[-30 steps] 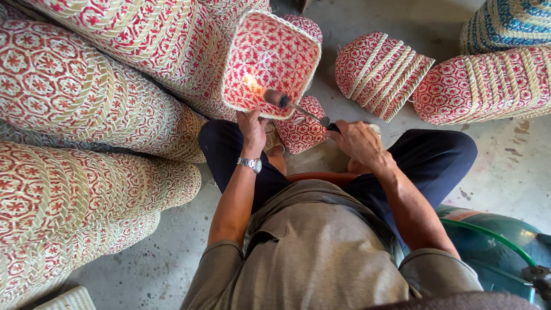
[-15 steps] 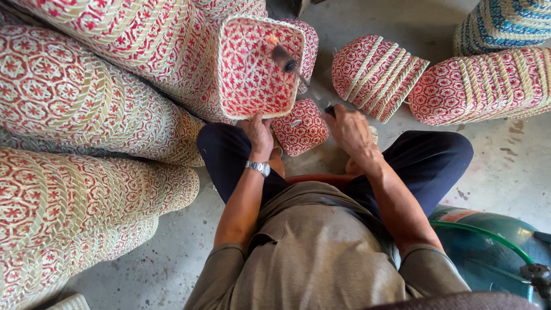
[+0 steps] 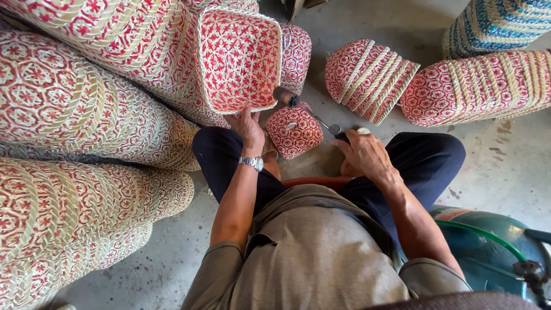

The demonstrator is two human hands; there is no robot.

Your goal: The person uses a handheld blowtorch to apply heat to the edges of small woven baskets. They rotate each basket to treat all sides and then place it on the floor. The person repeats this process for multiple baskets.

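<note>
A square red-and-cream woven basket (image 3: 241,60) is tipped up with its bottom facing me. My left hand (image 3: 248,127), with a wristwatch, holds its lower edge. My right hand (image 3: 366,154) grips the handle of a gas torch (image 3: 304,109), whose dark nozzle points at the basket's lower right corner. No flame shows now. A small round red woven basket (image 3: 294,131) sits between my knees, just under the torch.
Long stacks of red-and-cream baskets (image 3: 86,115) lie on the left. Two more stacks (image 3: 367,77) (image 3: 476,86) lie at the back right, with a blue-and-cream stack (image 3: 499,23) behind. A green gas cylinder (image 3: 488,247) with hose stands at my right. The floor is concrete.
The basket has been tilted and turned left in my left hand. The torch flame seen earlier at the basket's left rim is gone, and the nozzle is now at the lower right corner.
</note>
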